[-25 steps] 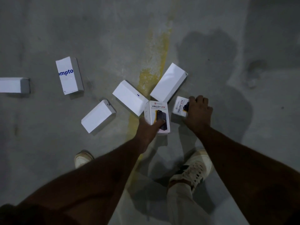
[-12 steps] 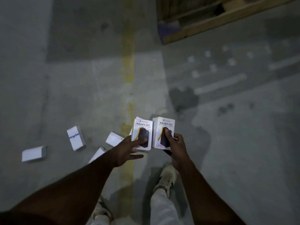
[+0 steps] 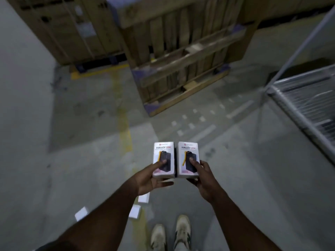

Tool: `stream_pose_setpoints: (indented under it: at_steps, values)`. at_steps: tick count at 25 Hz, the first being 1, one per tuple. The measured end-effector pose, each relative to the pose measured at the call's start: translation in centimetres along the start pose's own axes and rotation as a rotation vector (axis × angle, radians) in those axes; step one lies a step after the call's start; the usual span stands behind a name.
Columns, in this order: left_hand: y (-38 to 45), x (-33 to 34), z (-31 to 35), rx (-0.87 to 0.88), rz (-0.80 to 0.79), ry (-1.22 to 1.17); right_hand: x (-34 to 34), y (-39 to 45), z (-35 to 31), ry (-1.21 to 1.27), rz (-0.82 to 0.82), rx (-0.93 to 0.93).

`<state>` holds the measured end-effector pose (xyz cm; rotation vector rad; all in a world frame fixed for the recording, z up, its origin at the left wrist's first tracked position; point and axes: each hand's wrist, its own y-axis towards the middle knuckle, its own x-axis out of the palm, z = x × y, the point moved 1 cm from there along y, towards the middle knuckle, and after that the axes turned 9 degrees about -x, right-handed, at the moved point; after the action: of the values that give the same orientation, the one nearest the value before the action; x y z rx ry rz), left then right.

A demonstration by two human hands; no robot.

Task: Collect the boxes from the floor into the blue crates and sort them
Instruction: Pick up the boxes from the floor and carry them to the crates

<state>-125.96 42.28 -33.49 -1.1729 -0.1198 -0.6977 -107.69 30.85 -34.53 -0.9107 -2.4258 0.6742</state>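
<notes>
I hold two white "HALLEY 20K" boxes side by side in front of me, above the floor. My left hand [image 3: 150, 180] grips the left box [image 3: 164, 153], thumb on its front face. My right hand [image 3: 203, 175] grips the right box [image 3: 188, 153] the same way. Plain white boxes [image 3: 81, 213] still lie on the concrete floor below my left forearm, partly hidden by it; another white box [image 3: 135, 211] shows beside a yellow floor line. No blue crate is in view.
A wooden pallet [image 3: 181, 84] stacked with cardboard stands ahead, and a large brown carton [image 3: 72, 29] at the back left. A grey metal rack [image 3: 304, 105] juts in from the right. My two feet in pale shoes [image 3: 170, 234] stand at the bottom.
I lifted both printed boxes off the floor and straightened up. The view swung up from the scattered boxes to the pallet and rack ahead, and the two boxes now sit level together.
</notes>
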Motion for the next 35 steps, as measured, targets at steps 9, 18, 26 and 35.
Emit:
stream_pose_setpoints:
  at_steps: [9, 18, 26, 35]
  values:
    - [-5.0, 10.5, 3.8, -0.01, -0.216, 0.146, -3.7, -10.7, -7.4, 0.225, 0.13, -0.201]
    - [-2.2, 25.5, 2.8, -0.128, -0.458, 0.298, -14.7, -15.1, -12.4, 0.355, 0.341, -0.375]
    - [4.8, 44.4, 2.0, -0.134, -0.584, 0.32, -30.0, -15.2, -21.3, 0.455, 0.385, -0.55]
    - [11.9, 63.5, 1.5, -0.17, -0.708, 0.311, -44.8, -15.1, -30.5, 0.524, 0.478, -0.642]
